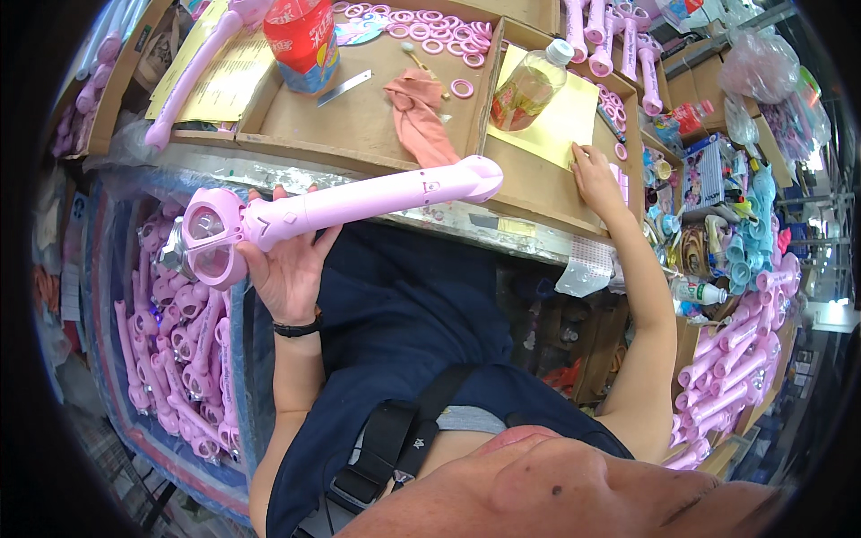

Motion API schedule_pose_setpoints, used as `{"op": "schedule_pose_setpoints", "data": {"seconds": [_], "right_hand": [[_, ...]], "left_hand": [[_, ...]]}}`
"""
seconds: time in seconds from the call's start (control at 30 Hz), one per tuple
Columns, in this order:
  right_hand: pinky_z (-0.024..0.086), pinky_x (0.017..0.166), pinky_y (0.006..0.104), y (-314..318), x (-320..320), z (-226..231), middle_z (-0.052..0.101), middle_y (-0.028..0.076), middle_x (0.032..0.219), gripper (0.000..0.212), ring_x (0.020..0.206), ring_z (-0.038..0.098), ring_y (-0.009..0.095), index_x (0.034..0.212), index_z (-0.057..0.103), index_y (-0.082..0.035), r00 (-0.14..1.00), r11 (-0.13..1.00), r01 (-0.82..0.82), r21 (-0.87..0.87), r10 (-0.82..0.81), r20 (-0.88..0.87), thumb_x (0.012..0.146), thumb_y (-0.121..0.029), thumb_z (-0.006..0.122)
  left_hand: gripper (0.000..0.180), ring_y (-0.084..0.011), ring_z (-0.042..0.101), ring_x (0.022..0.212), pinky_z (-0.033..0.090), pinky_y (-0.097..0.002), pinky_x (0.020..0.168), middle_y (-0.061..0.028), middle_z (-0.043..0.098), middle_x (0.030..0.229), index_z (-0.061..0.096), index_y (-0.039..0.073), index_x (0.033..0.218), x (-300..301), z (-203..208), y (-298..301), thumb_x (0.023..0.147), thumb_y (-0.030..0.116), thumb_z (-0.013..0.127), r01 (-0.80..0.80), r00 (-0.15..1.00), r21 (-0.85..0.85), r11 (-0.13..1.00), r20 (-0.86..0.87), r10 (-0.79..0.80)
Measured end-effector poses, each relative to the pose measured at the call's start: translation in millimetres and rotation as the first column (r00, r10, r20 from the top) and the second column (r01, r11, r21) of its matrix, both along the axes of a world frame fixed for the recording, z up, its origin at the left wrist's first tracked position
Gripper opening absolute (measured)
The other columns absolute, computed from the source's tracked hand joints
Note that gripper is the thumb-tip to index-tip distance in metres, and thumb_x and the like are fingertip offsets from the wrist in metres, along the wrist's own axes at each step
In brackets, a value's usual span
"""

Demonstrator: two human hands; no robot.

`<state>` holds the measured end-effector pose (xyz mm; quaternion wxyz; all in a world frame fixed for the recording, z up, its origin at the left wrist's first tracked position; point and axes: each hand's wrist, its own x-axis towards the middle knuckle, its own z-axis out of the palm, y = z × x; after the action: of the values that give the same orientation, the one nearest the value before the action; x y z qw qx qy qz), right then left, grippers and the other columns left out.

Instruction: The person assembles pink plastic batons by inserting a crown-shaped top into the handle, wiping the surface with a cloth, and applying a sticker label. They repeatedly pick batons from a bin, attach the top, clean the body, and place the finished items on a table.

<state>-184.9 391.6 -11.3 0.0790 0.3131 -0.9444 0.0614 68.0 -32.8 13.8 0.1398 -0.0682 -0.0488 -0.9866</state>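
My left hand (pixel 291 269) is closed round a pink toy wand (pixel 359 199), near its ring-shaped head. That head has a clear dome in it and sits at the left; the handle points right, over the near edge of the cardboard tray (pixel 359 160). My right hand (pixel 599 182) is at the lower right corner of a yellow sheet (pixel 560 121) in the right-hand tray. Its fingers are bent together at the sheet's edge, and anything small between them is hidden. Beside these fingers lie pink parts (pixel 619 179). A clear bottle (pixel 531 88) stands on the sheet.
Pink rings (pixel 439 31), a peach cloth (pixel 419 112), a metal ruler (pixel 345 88) and a red-labelled bottle (pixel 300 45) are in the left tray. A lined bin of pink wands (pixel 184 359) stands at my left. More wands (pixel 726 368) are stacked at the right.
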Motion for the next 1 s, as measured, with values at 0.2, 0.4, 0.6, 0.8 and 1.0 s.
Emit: {"op": "schedule_pose_setpoints", "data": {"seconds": [0.2,0.4,0.6,0.8,1.0], "right_hand": [[0.042,0.092,0.0404,3,-4,0,0.053,0.02,0.113,0.036,0.107,0.051,0.036,0.119,0.052,0.0,0.999,0.996,0.004,-0.093,-0.001,0.032,0.085,-0.01,0.058],[0.042,0.093,0.0401,3,-15,1,0.053,0.021,0.113,0.038,0.108,0.051,0.038,0.119,0.052,0.001,0.963,0.959,0.112,-0.261,-0.041,0.265,0.082,-0.009,0.059],[0.043,0.09,0.0398,-1,-8,0,0.054,0.022,0.112,0.037,0.104,0.053,0.038,0.119,0.053,0.002,0.992,0.982,0.04,-0.186,-0.016,0.126,0.084,-0.009,0.059],[0.044,0.089,0.0395,-2,-5,-1,0.058,0.02,0.107,0.034,0.101,0.055,0.036,0.116,0.056,0.002,1.0,0.992,0.001,-0.128,0.002,0.02,0.085,-0.01,0.059],[0.045,0.086,0.0402,-4,-3,2,0.059,0.019,0.102,0.036,0.097,0.056,0.036,0.117,0.054,0.001,0.984,0.977,0.12,-0.174,-0.094,0.152,0.084,-0.01,0.06]], "left_hand": [[0.064,-0.0348,0.013,0.141,0.01,-0.0655,0.109,-0.006,0.037,0.145,0.036,0.021,0.14,-1,-1,0,0.084,0.031,0.065,-0.005,1.0,-0.011,1.0,-0.024,0.004],[0.065,-0.037,0.019,0.139,0.015,-0.0662,0.108,-0.0039,0.043,0.142,0.037,0.024,0.138,-1,-1,0,0.082,0.036,0.067,-0.026,0.998,-0.058,0.998,0.052,0.029],[0.064,-0.0372,0.019,0.139,0.016,-0.0661,0.108,-0.0042,0.043,0.142,0.037,0.024,0.138,-2,-1,1,0.082,0.036,0.066,-0.047,0.997,-0.061,0.997,0.062,0.051],[0.064,-0.0371,0.019,0.139,0.015,-0.0662,0.108,-0.0043,0.042,0.142,0.037,0.024,0.138,-2,-2,1,0.082,0.036,0.066,-0.031,0.998,-0.048,0.998,0.055,0.034],[0.065,-0.0372,0.019,0.139,0.015,-0.0662,0.108,-0.0039,0.043,0.142,0.037,0.024,0.138,-1,-3,0,0.082,0.037,0.066,-0.05,0.997,-0.05,0.997,0.063,0.053]]}}
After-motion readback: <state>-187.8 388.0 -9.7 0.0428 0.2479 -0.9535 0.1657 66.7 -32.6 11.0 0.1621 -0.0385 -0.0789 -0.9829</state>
